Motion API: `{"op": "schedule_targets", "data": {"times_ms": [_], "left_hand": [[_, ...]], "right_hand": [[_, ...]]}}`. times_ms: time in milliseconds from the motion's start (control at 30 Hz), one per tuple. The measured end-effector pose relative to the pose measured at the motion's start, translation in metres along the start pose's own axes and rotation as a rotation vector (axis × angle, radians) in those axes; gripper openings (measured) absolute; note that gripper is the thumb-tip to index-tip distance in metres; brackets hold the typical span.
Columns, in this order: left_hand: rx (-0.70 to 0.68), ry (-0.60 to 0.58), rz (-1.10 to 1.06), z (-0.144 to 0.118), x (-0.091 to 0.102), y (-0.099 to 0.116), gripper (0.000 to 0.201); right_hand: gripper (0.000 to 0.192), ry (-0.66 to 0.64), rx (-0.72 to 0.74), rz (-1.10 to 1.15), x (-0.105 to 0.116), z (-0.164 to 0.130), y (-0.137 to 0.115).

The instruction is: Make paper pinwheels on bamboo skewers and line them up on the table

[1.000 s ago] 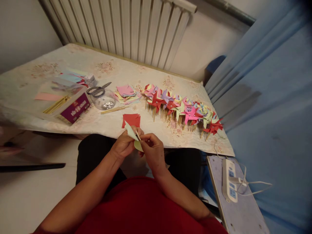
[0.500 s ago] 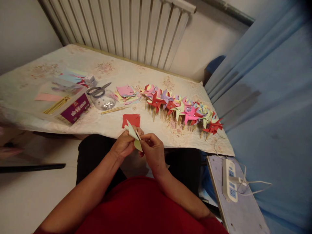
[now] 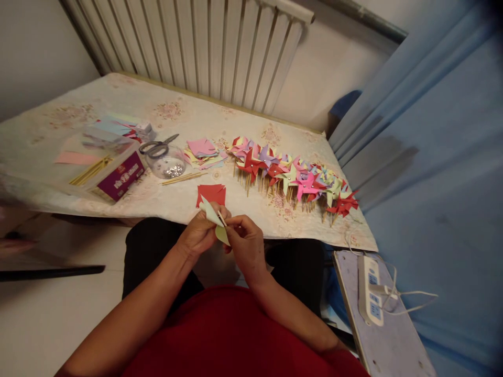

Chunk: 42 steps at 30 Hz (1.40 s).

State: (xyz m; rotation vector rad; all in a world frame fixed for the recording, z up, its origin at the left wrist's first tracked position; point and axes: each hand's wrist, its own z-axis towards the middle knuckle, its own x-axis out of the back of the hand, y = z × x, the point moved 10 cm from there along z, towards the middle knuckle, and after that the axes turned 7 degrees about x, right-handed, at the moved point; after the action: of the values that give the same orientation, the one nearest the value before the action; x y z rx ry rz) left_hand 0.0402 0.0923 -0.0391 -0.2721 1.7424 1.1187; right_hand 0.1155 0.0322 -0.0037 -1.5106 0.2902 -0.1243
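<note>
Another pinwheel in the making, with a long row already finished

Left of the red paper squares (image 3: 211, 194) lay a purple box (image 3: 121, 178) of sticks, scissors (image 3: 157, 147) and a clear dish (image 3: 168, 163) of pins. Just in front of those squares, the left hand (image 3: 198, 234) and right hand (image 3: 247, 243) pinched a pale green paper piece (image 3: 214, 215) and a thin stick (image 3: 222, 218) together, unfinished. Right of the squares stood the finished pinwheels (image 3: 293, 175); judging by the cut paper stack (image 3: 202, 149) behind, more remained.
</note>
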Motion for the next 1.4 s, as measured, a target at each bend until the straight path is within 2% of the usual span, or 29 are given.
{"op": "schedule_targets", "data": {"times_ms": [333, 633, 867, 1200, 1400], "left_hand": [[-0.007, 0.021, 0.002, 0.000, 0.006, 0.000, 0.029], [-0.001, 0.046, 0.011, -0.001, 0.002, 0.002, 0.031], [-0.004, 0.035, 0.012, -0.001, 0.002, 0.001, 0.031], [-0.033, -0.009, -0.010, -0.001, -0.008, 0.006, 0.032], [-0.035, 0.028, 0.064, 0.000, 0.003, 0.006, 0.026]], "right_hand": [[0.012, 0.001, 0.025, 0.002, -0.002, 0.000, 0.006], [0.012, 0.007, 0.030, -0.002, -0.001, 0.000, 0.005], [0.015, 0.008, 0.048, -0.031, 0.000, -0.001, 0.005], [0.007, 0.007, 0.114, -0.084, -0.001, -0.002, -0.002], [0.009, -0.011, 0.018, -0.041, -0.002, -0.001, 0.008]]}}
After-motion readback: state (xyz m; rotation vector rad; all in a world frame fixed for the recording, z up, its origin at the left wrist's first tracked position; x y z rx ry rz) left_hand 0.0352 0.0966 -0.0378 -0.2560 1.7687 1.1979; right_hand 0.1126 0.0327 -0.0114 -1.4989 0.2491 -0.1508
